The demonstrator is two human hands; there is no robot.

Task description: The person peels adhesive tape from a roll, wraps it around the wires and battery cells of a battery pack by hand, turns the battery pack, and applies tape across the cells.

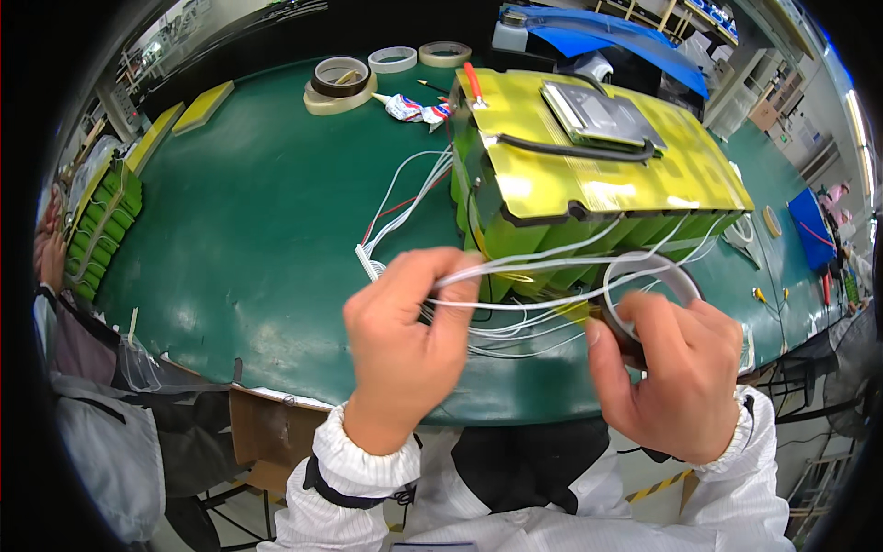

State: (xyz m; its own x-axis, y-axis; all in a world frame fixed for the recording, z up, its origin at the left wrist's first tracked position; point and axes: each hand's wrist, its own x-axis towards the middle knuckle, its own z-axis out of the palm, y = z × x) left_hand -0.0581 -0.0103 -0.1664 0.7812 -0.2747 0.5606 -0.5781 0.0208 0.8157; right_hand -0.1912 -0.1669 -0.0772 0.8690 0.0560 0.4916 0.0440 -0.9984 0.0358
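A large battery pack (699, 170) of green cells under a yellow top sheet stands in front of me. On its top lies a flat circuit board (598, 115), with a black cable (570, 149) alongside. Several thin white wires (543, 302) run from the pack's near side, and my left hand (400, 340) pinches them in a bundle. A roll of dark tape (681, 279) with a pale core is gripped in my right hand (676, 373), just below the pack's near side. A white connector (366, 260) on more wires lies beyond my left hand.
Several tape rolls (393, 60) lie at the back of the green table (248, 221), near a crumpled white wrapper (405, 109). At the far left, a co-worker's hands (51, 248) are beside another green pack (103, 225). A blue bin (809, 230) stands at the right.
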